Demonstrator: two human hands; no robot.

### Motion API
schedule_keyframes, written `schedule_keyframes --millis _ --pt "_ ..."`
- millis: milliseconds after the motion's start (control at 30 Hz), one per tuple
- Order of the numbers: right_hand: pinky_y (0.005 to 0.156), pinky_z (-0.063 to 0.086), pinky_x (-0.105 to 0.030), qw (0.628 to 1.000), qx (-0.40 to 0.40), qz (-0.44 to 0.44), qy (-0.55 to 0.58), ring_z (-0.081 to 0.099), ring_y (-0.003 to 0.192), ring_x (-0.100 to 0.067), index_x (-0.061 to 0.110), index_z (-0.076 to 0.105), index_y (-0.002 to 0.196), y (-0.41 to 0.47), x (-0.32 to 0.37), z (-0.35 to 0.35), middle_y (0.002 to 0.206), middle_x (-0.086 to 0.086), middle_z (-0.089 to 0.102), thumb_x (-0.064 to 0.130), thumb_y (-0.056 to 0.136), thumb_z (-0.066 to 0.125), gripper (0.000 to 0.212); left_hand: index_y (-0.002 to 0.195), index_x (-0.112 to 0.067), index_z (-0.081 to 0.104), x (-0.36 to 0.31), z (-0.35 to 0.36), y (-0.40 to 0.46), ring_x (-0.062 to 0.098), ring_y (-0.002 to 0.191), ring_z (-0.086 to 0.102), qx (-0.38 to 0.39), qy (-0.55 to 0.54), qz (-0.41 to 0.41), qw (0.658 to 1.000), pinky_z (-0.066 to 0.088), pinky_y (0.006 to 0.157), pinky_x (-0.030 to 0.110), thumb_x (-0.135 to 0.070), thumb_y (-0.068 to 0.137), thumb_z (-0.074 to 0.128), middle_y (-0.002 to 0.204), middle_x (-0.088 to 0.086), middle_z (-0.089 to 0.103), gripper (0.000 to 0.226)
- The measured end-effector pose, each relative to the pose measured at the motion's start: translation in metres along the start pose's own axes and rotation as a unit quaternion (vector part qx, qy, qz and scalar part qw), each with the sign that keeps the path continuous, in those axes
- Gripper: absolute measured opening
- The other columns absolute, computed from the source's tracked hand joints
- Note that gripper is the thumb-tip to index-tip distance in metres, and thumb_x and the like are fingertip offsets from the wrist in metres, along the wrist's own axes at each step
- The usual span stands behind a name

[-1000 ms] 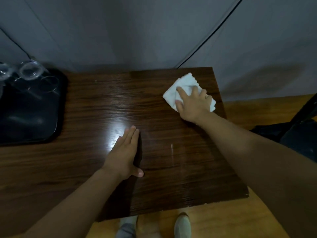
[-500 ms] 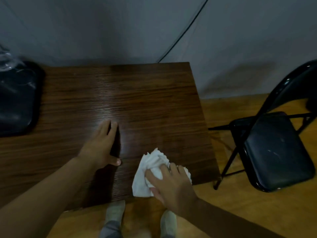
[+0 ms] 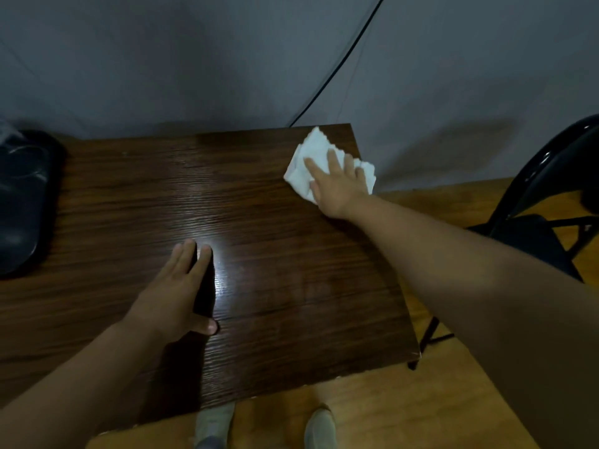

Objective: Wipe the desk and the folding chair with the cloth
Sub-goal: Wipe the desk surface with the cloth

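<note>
A white cloth (image 3: pixel 309 157) lies crumpled at the far right corner of the dark wooden desk (image 3: pixel 265 228). My right hand (image 3: pixel 337 183) presses flat on the cloth, fingers spread over it, with part of the cloth hanging past the desk's right edge. Palm down on the desk's middle rests my left hand (image 3: pixel 176 293), holding nothing. The black folding chair (image 3: pixel 547 202) stands on the floor to the right of the desk, partly hidden behind my right arm.
A black tray (image 3: pixel 22 202) sits on the desk's far left edge. A grey wall with a black cable (image 3: pixel 340 59) runs behind the desk. Below the near edge are the wooden floor (image 3: pixel 372 416) and my feet (image 3: pixel 214 426).
My right hand has swept the cloth from the desk's near edge up to the far right corner. My left hand has stayed pressed on the desk.
</note>
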State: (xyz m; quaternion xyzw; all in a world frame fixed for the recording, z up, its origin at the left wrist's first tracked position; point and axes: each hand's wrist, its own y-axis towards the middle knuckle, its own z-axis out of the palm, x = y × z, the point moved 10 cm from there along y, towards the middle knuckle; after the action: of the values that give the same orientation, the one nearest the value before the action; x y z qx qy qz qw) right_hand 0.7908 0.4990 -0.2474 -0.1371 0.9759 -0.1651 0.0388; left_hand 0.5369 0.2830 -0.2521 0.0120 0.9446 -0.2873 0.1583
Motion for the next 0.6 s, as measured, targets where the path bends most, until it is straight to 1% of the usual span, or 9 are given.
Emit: schedule_keyframes --millis 100,200,333,500,600 --pt "0.123 0.007 -0.065 1.0 -0.002 0.001 0.012 0.002 0.155 -0.05 0.041 0.007 0.163 -0.003 -0.004 0.002 0.174 -0.016 -0.001 0.051 0.107 0.023 0.059 0.155 -0.025 -0.018 0.003 0.002 0.0 0.02 0.146 -0.027 0.01 0.012 -0.009 1.0 0.015 0.123 0.046 -0.054 0.054 0.09 0.16 0.002 -0.032 0.15" --pt "0.124 0.003 -0.065 0.999 -0.004 -0.014 0.031 0.001 0.156 -0.049 0.041 0.01 0.164 -0.047 -0.005 0.015 0.174 -0.017 0.002 0.056 0.103 0.018 0.063 0.156 -0.023 -0.016 0.0 0.002 -0.001 0.022 0.147 -0.025 0.011 0.02 -0.01 1.0 0.015 0.123 0.048 -0.054 0.054 0.09 0.161 0.004 -0.029 0.149" --pt "0.122 0.015 -0.067 0.999 -0.001 -0.051 0.017 0.014 0.154 -0.052 0.038 0.022 0.163 -0.144 -0.004 0.041 0.17 -0.019 0.018 0.057 0.102 0.021 0.063 0.156 -0.02 -0.013 -0.005 -0.002 -0.007 0.027 0.149 -0.022 0.017 0.027 -0.016 0.999 0.013 0.123 0.049 -0.05 0.056 0.091 0.163 0.009 -0.024 0.148" --pt "0.116 0.028 -0.067 0.997 0.0 -0.073 -0.028 0.031 0.145 -0.051 0.033 0.032 0.159 -0.263 0.007 0.075 0.162 -0.021 0.032 0.053 0.101 0.036 0.061 0.157 -0.015 -0.01 -0.013 -0.008 -0.013 0.032 0.15 -0.018 0.02 0.035 -0.02 0.999 0.01 0.124 0.047 -0.05 0.057 0.091 0.163 0.013 -0.021 0.147" --pt "0.116 0.031 -0.067 0.994 0.022 -0.093 -0.053 0.035 0.145 -0.052 0.033 0.039 0.158 -0.303 0.021 0.093 0.161 -0.024 0.037 0.053 0.098 0.053 0.064 0.157 -0.015 -0.008 -0.014 -0.008 -0.013 0.032 0.15 -0.017 0.018 0.034 -0.022 0.999 0.009 0.124 0.046 -0.049 0.056 0.092 0.164 0.014 -0.019 0.147"
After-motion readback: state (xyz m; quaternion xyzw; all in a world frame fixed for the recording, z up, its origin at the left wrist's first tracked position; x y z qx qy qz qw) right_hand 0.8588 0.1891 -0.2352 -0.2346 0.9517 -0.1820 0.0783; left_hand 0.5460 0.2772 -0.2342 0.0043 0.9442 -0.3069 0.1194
